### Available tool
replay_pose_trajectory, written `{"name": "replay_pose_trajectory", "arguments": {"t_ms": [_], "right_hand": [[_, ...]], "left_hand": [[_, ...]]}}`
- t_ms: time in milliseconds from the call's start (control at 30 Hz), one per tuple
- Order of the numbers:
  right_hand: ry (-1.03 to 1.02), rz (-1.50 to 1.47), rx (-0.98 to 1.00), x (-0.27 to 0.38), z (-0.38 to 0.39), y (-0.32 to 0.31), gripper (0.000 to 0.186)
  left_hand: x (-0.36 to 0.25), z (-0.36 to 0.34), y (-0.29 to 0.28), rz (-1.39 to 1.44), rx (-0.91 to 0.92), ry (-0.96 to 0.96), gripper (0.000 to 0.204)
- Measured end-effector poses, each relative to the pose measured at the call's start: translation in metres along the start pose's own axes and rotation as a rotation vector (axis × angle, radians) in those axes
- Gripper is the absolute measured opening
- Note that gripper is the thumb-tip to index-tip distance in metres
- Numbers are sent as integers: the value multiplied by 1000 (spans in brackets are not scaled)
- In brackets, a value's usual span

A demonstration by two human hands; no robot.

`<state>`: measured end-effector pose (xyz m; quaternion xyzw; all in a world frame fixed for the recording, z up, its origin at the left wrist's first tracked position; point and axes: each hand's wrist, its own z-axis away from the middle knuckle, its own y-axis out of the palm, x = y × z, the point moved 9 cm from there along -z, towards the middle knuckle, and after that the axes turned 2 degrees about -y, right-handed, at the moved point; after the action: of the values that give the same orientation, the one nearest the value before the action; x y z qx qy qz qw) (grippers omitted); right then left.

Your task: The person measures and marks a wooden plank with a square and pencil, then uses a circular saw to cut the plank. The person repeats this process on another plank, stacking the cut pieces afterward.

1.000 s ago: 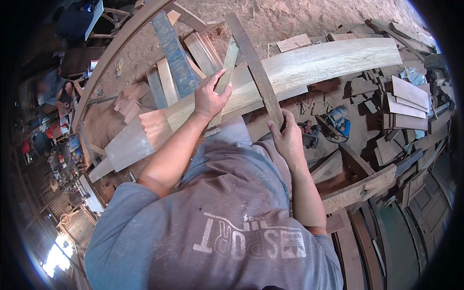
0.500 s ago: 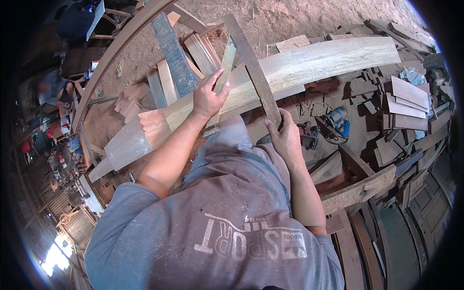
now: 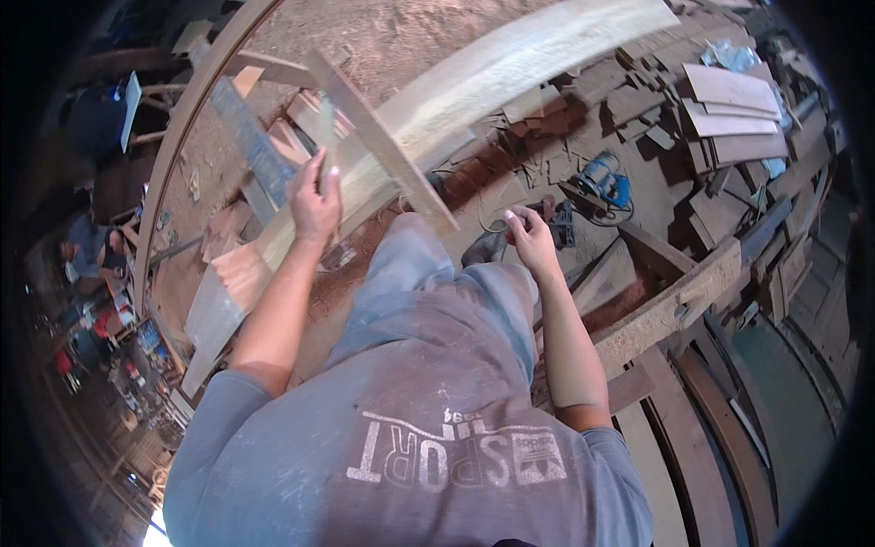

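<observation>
My left hand (image 3: 313, 202) is closed around the short pale arm of a wooden angle gauge (image 3: 381, 146). Its longer brown arm slants down to the right, its lower end free in the air. Beneath lies a long, wide pale board (image 3: 474, 91), gently curved, running from lower left to upper right. My right hand (image 3: 531, 239) is apart from the gauge, to the right of its lower end. Its thumb and forefinger are drawn together; what they hold, if anything, is too small to name. A thin curved strand shows beside those fingertips.
A blue power tool (image 3: 603, 178) rests on the ground to the right, with a cable. Beyond are stacked flat boards (image 3: 734, 109) and scattered offcuts. A rough thick beam (image 3: 674, 301) stands right of my forearm. Another person (image 3: 96, 246) sits at far left.
My right hand has let go of the gauge's long arm and is now apart from it. The left hand keeps the gauge. The whole view has shifted, with the board appearing more tilted.
</observation>
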<state>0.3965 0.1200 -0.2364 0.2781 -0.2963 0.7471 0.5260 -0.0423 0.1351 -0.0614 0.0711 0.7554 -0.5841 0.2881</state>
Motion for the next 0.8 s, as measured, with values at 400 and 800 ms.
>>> {"name": "replay_pose_trajectory", "arguments": {"t_ms": [400,800], "right_hand": [[313,446,-67,-306,-139,-61,52],[-110,664,-276,-349,-285,-64,48]], "left_hand": [[7,4,6,-53,82,-53,44],[19,7,-1,-244,174,-44,48]]}}
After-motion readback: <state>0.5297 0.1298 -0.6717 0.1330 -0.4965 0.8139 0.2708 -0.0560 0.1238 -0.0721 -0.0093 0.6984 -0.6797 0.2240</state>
